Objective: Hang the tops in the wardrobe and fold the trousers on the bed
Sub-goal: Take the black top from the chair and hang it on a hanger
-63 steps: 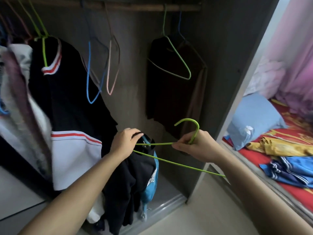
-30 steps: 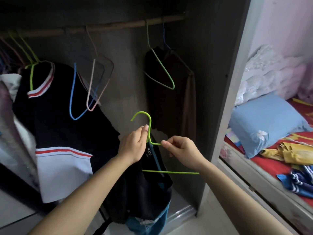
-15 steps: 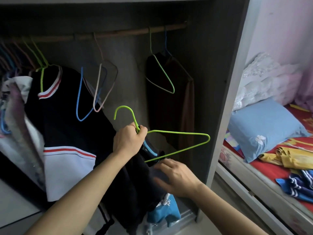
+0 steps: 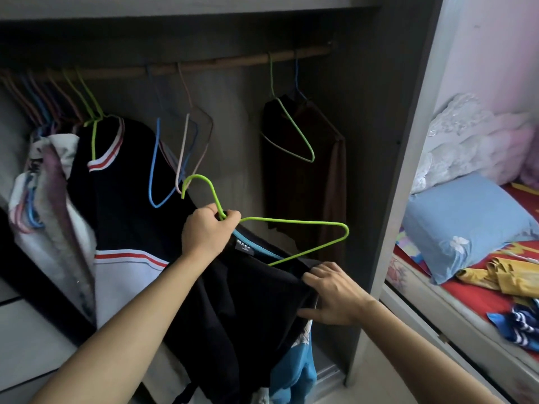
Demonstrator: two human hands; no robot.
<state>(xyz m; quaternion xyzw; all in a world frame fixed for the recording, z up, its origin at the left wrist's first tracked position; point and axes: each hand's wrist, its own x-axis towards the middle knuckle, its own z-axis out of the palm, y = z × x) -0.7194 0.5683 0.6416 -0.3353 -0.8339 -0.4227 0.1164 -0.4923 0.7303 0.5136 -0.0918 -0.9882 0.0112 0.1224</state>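
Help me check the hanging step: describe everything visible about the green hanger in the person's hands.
The green hanger is thin wire with what looks like a bright lime coating: an open hook at upper left and a triangular frame whose right shoulder corner juts out bare. It is tilted, not yet on the rail. The left hand grips its neck below the hook. Its left side sits inside the black top, near the collar label, while the right hand pinches the fabric just below the bare corner.
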